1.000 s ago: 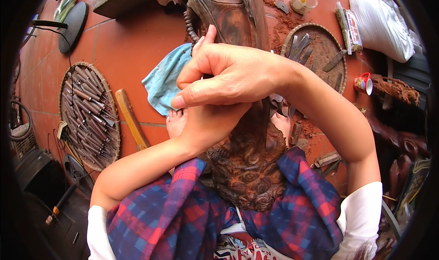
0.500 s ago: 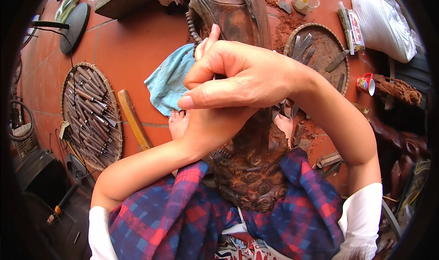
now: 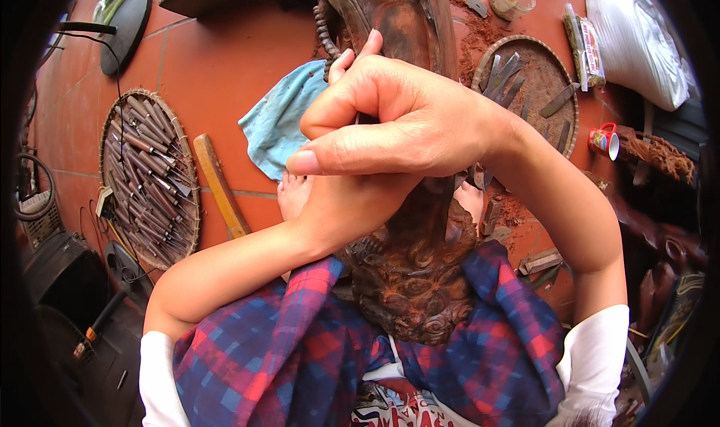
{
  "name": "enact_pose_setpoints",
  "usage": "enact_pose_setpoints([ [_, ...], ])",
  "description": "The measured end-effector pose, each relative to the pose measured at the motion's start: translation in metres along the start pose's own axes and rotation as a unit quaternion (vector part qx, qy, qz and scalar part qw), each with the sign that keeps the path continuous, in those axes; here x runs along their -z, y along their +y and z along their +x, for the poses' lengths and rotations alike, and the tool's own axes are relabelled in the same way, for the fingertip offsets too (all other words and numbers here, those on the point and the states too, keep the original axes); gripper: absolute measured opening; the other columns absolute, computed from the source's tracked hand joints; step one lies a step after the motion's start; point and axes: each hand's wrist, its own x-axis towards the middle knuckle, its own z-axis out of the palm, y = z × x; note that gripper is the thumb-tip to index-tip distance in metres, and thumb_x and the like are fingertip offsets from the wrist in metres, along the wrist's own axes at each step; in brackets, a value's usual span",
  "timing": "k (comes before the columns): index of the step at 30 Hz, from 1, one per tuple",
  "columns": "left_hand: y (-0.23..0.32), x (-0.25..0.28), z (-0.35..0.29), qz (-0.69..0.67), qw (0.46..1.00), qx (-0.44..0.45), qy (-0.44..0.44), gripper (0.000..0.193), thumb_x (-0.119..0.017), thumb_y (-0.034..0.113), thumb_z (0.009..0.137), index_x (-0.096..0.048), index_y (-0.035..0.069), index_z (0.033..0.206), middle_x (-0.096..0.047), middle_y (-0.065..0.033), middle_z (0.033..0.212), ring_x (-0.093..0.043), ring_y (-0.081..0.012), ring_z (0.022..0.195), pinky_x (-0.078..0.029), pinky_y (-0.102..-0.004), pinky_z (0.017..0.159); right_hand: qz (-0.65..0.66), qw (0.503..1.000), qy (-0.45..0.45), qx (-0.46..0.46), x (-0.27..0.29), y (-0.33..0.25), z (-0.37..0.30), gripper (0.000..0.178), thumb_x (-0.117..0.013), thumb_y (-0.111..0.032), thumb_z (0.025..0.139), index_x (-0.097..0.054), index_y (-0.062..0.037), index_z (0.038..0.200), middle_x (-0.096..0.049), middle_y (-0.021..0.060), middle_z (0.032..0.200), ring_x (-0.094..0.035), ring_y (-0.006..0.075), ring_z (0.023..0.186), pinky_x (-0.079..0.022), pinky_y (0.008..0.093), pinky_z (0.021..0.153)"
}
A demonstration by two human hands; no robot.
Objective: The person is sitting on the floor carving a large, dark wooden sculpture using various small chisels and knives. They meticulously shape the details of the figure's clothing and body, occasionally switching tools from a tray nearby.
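Note:
A dark brown carved wooden figure [image 3: 409, 292] lies lengthwise before me, its curly carved end between my thighs. Above it my right hand [image 3: 409, 119] is closed, index finger curled and thumb stretched along below it. Whatever it grips, if anything, is hidden in the fist. My left hand [image 3: 356, 202] crosses beneath the right one, close over the carving. Its fingers are mostly covered, so their hold cannot be seen. Two fingertips stick up beyond the right knuckles; which hand they belong to is unclear. A string of carved beads [image 3: 325, 33] runs along the figure's far left side.
On the left, a round woven tray [image 3: 196, 236] holds many wooden-handled chisels, with a wooden mallet-like bar [image 3: 219, 183] beside it. A light blue cloth [image 3: 281, 119] lies near my foot. Flat blades fill part of another basket [image 3: 551, 48] at right, near a red mug [image 3: 603, 140].
The whole view has shifted slightly. My hands stay crossed over the carving, and the two raised fingertips beyond the right knuckles are now spread further apart.

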Motion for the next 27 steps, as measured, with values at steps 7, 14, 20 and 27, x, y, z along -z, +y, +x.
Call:
enact_pose_setpoints([
  [7, -0.022, -0.016, -0.009, -0.065, 0.997, 0.026, 0.015, 0.089, -0.074, 0.009, 0.085, -0.017, -0.003, 0.152, -0.026, -0.0216, 0.152, -0.037, -0.0268, 0.137, -0.034, -0.0368, 0.112, -0.033, 0.999, -0.003, 0.018, 0.000, 0.003, 0.002, 0.049, -0.063, -0.021, 0.098, -0.033, -0.0066, 0.063, -0.027, -0.0046, 0.063, -0.028, 0.0062, 0.062, -0.036, 0.0251, 0.073],
  [14, -0.004, -0.002, -0.004, 0.008, 0.999, 0.044, -0.019, 0.081, -0.070, 0.001, 0.086, -0.021, -0.001, 0.152, -0.032, -0.0175, 0.151, -0.042, -0.0216, 0.135, -0.040, -0.0349, 0.108, -0.006, 1.000, 0.025, 0.010, 0.001, -0.001, -0.004, 0.049, -0.064, -0.019, 0.098, -0.031, -0.0071, 0.063, -0.025, -0.0064, 0.061, -0.027, 0.0048, 0.062, -0.032, 0.0256, 0.062],
  [20, -0.008, 0.007, -0.004, 0.041, 0.998, 0.028, -0.030, 0.085, -0.070, 0.000, 0.086, -0.018, 0.000, 0.154, -0.031, -0.0177, 0.152, -0.040, -0.0213, 0.136, -0.039, -0.0349, 0.109, -0.010, 1.000, 0.028, 0.008, 0.002, -0.006, 0.000, 0.048, -0.065, -0.018, 0.097, -0.035, -0.0052, 0.062, -0.024, -0.0048, 0.063, -0.027, 0.0068, 0.063, -0.035, 0.0280, 0.071],
  [27, 0.000, -0.001, 0.008, -0.031, 0.999, 0.021, 0.039, 0.089, -0.081, 0.018, 0.077, -0.030, -0.003, 0.147, -0.030, -0.0256, 0.151, -0.033, -0.0364, 0.139, -0.025, -0.0455, 0.117, 0.084, 0.996, 0.028, -0.032, -0.002, -0.005, 0.002, 0.047, -0.064, -0.017, 0.097, -0.035, -0.0101, 0.061, -0.027, -0.0106, 0.057, -0.027, 0.0009, 0.051, -0.021, 0.0239, 0.047],
])
